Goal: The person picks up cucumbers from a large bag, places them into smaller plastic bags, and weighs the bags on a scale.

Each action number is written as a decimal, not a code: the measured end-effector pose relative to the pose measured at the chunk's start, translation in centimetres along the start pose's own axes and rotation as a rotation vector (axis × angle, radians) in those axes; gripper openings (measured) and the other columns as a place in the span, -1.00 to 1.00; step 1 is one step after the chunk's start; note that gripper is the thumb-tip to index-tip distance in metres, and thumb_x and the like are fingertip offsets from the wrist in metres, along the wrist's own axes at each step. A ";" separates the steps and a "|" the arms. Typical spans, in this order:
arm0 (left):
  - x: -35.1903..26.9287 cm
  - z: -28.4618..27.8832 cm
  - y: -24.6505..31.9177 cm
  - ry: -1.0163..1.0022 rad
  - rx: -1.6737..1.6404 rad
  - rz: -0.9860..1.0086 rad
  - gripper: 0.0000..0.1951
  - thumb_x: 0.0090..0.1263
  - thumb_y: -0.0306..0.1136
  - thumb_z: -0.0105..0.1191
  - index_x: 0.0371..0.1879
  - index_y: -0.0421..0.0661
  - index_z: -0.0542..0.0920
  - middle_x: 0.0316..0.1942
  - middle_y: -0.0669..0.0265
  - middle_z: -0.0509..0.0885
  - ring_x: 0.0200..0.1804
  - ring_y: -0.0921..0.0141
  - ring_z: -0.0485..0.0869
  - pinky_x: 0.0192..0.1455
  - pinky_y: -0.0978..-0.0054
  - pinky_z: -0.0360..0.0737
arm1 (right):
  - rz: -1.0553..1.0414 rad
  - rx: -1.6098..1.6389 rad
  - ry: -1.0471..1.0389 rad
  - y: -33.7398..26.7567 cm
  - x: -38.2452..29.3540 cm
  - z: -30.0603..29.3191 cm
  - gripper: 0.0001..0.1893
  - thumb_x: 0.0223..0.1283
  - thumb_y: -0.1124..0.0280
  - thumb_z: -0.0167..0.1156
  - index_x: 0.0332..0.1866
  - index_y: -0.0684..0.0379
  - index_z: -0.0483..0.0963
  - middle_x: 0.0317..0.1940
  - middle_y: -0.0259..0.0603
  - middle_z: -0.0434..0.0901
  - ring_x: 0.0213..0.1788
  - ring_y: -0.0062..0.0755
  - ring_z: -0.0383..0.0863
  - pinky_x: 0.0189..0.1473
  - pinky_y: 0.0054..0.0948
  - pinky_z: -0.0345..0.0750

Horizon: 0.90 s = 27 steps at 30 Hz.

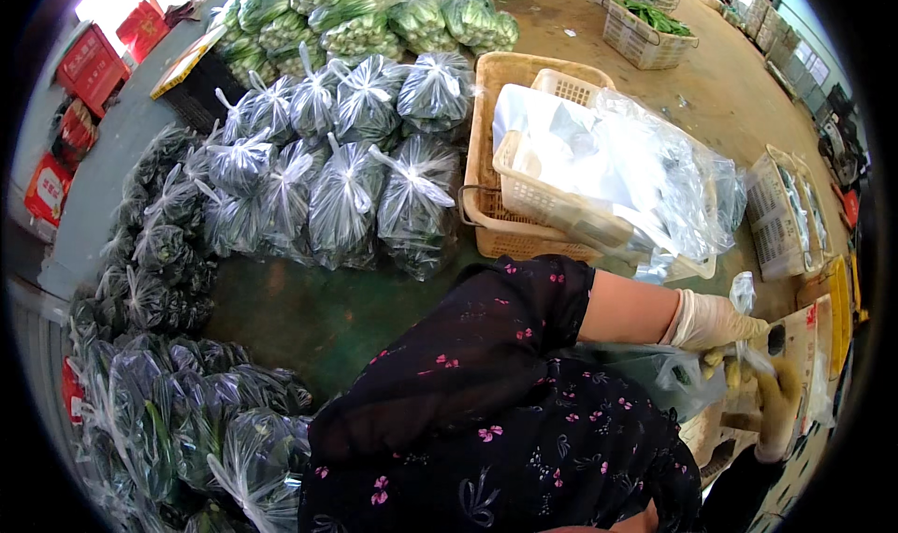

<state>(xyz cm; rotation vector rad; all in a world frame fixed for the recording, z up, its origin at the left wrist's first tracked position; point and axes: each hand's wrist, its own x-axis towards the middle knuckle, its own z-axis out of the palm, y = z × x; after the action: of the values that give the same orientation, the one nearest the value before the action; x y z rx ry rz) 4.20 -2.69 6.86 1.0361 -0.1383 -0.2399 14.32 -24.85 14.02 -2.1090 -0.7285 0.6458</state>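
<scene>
My left hand (719, 321), in a pale glove, reaches out to the right and grips the gathered top of a clear plastic bag (691, 386). A twisted end of the bag sticks up beyond the hand. Just below, my right hand (779, 403), also gloved and blurred by motion, has a strip of the same bag at its fingers. Some dark green contents show through the film. My forearm and torso hide part of the bag. A cardboard box (800, 329) with a dark hand hole is close by the hands.
Tied bags of dark greens (344, 203) stand in rows at the left. Nested plastic crates (540, 235) carry loose clear bags (652, 161). Bagged pale-stemmed vegetables (358, 21) are piled behind. More crates (779, 217) are at the right, and a crate of leafy greens (645, 38) stands farther back.
</scene>
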 end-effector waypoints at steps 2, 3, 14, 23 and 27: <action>1.4 -1.0 -0.1 -0.062 0.195 -0.009 -0.64 0.31 -0.07 0.17 -0.28 -0.18 0.73 -0.48 0.24 0.70 -0.59 0.42 0.56 -0.53 0.42 0.56 | -0.262 -0.117 -0.027 0.7 -1.3 0.1 -0.74 0.25 0.24 0.31 -0.21 0.24 0.52 -0.46 -0.37 0.42 -0.52 -0.56 0.43 -0.50 -0.61 0.32; 0.9 -0.7 0.1 -0.058 0.295 0.036 -0.67 0.30 -0.10 0.16 -0.27 -0.15 0.74 -0.46 0.24 0.71 -0.56 0.42 0.58 -0.50 0.41 0.57 | -0.535 -0.323 -0.153 0.9 -1.2 -0.6 -0.76 0.26 0.27 0.30 -0.20 0.24 0.52 -0.46 -0.35 0.44 -0.52 -0.55 0.44 -0.50 -0.63 0.32; -0.2 1.1 3.4 0.091 1.908 1.057 -0.91 0.06 -0.28 0.18 -0.55 0.02 0.69 -0.45 0.29 0.72 -0.32 0.22 0.74 -0.42 0.20 0.60 | -0.355 -0.726 0.054 1.8 6.5 4.9 -0.54 0.37 0.48 0.00 0.37 0.27 0.30 0.20 -0.08 0.50 0.18 -0.31 0.54 0.18 -0.33 0.51; -2.2 2.7 5.4 -0.011 2.044 1.074 -0.83 -0.08 -0.27 0.18 -0.69 -0.12 0.64 -0.72 0.21 0.58 -0.63 0.25 0.61 -0.65 0.21 0.45 | -0.734 -0.528 0.367 1.6 6.6 3.4 -0.68 0.32 0.53 0.09 0.15 0.27 0.53 0.03 -0.15 0.64 0.01 -0.39 0.64 0.04 -0.44 0.59; -2.7 -1.0 3.7 -0.099 1.977 0.904 -0.90 -0.04 -0.25 0.18 -0.60 0.07 0.57 -0.64 0.37 0.55 -0.53 0.30 0.61 -0.46 0.28 0.51 | -0.653 -0.264 0.371 -0.9 5.7 6.9 -0.79 0.30 0.45 0.24 0.01 0.21 0.61 -0.22 -0.30 0.71 -0.25 -0.59 0.61 -0.16 -0.55 0.56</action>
<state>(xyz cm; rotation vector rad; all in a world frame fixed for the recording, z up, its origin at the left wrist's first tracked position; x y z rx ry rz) 2.27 0.69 9.55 2.7308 -1.0370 0.9068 13.62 -16.94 9.78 -1.9639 -1.2462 -0.2002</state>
